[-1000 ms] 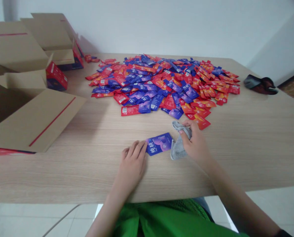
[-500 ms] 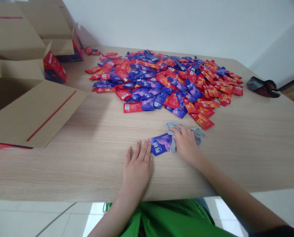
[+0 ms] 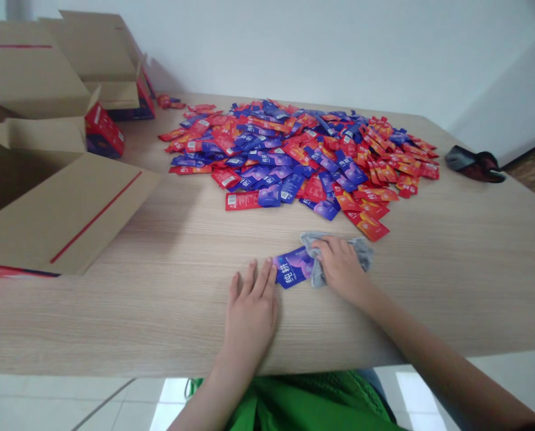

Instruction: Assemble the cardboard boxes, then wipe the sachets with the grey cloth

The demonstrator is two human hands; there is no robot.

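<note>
Bunched a second ago, the cloth (image 3: 318, 274) now lies spread over the packet's (image 3: 293, 267) right end, seemingly bearing on its face. The right hand (image 3: 342, 268) presses it, any pinch hidden; the left hand (image 3: 252, 306) rests, fingers spread, on the packet, which lies between the heap (image 3: 294, 154) and the desk's (image 3: 128, 317) front edge.
</note>
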